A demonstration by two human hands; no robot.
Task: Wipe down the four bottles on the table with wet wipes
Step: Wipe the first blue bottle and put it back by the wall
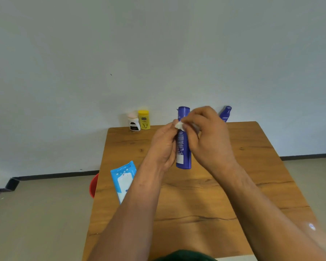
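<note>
Head view shows my left hand gripping the tall blue bottle upright at mid-table while my right hand pinches the wipe against its upper part, so I judge I'm mid-wipe and should next rub down its body.

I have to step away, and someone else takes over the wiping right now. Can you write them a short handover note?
Left hand grips the tall blue bottle upright, mid-table.
Right hand pinches a white wipe against the bottle's upper part.
The white bottle and yellow bottle stand at the far edge, left. The small blue bottle is at the far edge, right. The wipes pack lies near the left edge.
Done: wiping of the tall blue bottle is under way. Whether the other three are wiped cannot be told.
Left: finish this bottle, then wipe any not yet done.
</note>
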